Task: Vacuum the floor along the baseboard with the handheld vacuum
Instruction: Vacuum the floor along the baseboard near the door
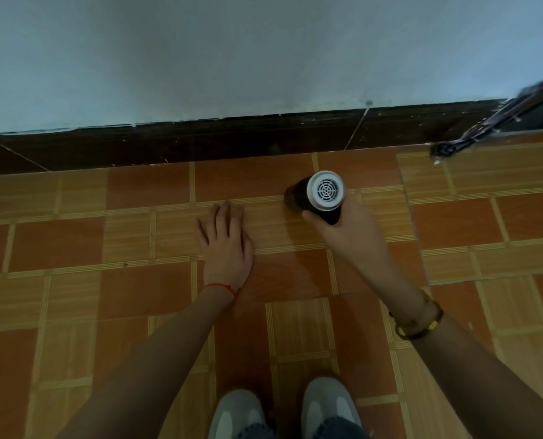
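My right hand [343, 232] grips a black handheld vacuum [322, 193], a short cylinder whose silver rear cap with a round vent grille faces the camera. Its front end points down at the orange and tan tiled floor [137, 280], a short way in front of the dark brown baseboard [200, 144]. The nozzle tip is hidden behind the vacuum's body. My left hand [226, 239] lies flat on the floor with fingers spread, palm down, to the left of the vacuum and holding nothing.
A pale grey-blue wall [264, 52] rises above the baseboard. At the upper right a dark metal door track or frame [498, 122] meets the floor. My two grey shoes [283, 410] stand at the bottom edge.
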A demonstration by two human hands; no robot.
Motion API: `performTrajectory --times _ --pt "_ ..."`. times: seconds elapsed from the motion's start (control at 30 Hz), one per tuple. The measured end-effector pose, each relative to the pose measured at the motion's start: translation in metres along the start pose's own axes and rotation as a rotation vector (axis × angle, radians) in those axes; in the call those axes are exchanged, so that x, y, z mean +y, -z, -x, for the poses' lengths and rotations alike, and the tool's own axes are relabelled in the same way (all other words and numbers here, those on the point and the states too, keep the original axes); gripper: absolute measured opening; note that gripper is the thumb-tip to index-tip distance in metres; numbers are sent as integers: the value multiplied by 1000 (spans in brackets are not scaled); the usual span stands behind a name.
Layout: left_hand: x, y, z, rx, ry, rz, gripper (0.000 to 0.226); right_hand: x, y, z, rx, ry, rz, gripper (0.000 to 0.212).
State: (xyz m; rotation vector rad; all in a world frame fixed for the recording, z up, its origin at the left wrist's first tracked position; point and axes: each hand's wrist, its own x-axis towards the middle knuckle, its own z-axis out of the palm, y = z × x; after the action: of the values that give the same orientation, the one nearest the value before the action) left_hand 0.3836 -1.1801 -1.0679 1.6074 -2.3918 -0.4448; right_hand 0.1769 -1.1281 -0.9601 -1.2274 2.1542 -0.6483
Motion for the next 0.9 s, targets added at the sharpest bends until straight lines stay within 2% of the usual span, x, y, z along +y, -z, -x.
performTrajectory --times 0.23,0.67,0.77,0.9 --pt "-1 -1 0 10 -1 -16 47 22 16 4 218 -60 1 61" --pt "1 -2 0 -7 13 -39 50 28 22 -19 198 -42 -32 60" --pt "2 -1 0 -7 21 -72 49 27 21 -17 135 -51 -34 57" --pt "13 3 -4 10 -24 -62 49 23 15 -4 132 -36 -20 60"
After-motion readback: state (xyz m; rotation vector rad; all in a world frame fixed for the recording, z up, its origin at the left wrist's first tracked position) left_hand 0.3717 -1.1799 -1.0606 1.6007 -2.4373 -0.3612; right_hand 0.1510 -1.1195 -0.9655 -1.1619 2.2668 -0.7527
